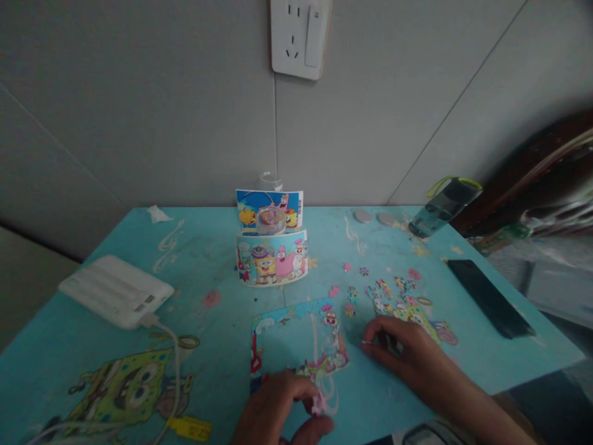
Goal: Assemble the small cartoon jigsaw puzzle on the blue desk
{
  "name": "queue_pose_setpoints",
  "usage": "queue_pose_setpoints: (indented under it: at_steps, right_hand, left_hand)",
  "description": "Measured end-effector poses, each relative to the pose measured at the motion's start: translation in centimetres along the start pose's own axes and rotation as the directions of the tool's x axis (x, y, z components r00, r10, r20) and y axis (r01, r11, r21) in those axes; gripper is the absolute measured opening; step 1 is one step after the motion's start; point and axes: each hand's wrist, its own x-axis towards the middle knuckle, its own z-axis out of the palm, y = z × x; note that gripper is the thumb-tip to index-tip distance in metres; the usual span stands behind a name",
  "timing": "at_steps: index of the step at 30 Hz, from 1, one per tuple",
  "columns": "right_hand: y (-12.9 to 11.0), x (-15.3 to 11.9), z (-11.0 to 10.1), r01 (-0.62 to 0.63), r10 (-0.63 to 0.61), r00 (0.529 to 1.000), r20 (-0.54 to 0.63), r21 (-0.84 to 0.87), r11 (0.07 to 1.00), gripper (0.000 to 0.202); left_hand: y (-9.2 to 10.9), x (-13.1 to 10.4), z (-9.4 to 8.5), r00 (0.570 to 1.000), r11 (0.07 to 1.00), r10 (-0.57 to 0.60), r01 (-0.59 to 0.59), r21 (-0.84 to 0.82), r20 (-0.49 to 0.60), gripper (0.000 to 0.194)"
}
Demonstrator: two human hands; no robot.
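Grey wall (185, 123) stands behind the blue desk (199, 247), whose top carries printed cartoon figures. My right hand (417, 343) is over the desk's right half, just beside the heap of loose pieces; my left hand (271, 405) is at the near edge, covering the lower left corner of the puzzle border (333, 321). That border lies flat in front of me, joined along the top and right sides, with the desk showing through its middle. To the left, a white power bank (115, 290) rests with a cable (176, 364) plugged in; to the right lies a flat black strip (491, 300). At the back right, a dark bottle (442, 207) is seen at a tilt. Two printed cards, the front one (273, 262) and the rear one (294, 204), stand beyond the border, a clear round tub (271, 222) between them. Loose pieces (382, 288) lie scattered right of the border. Two grey discs (362, 216) sit near the wall. Smallest items: my left thumb and forefinger pinch a pink piece (319, 405) near the border's lower edge; my right fingers are pressed together on a thin piece (365, 342), seen edge-on, its picture not readable.
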Motion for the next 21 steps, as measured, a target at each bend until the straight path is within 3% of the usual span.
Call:
queue_pose_setpoints:
  at_steps: [7, 13, 21]
  right_hand:
    - [-4.7, 4.8, 3.6, 0.202, -0.204, 0.979, 0.021, 0.09, 0.975, 0.007]
    - [-5.8, 7.6, 5.5, 0.308, -0.3, 0.951, -0.07, 0.149, 0.94, 0.009]
    - [-4.4, 7.8, 5.0, 0.237, -0.171, 0.95, -0.262, 0.247, 0.94, 0.024]
  left_hand:
    - [0.5, 0.4, 1.1, 0.991, 0.989, 0.123, -0.117, 0.095, -0.059, 0.017]
    - [0.8, -1.5, 1.5, 0.969, 0.941, 0.203, -0.155, 0.3, -0.138, 0.022]
    - [1.6, -3.7, -0.1, 0.984, 0.941, 0.124, -0.076, 0.33, -0.125, 0.012]
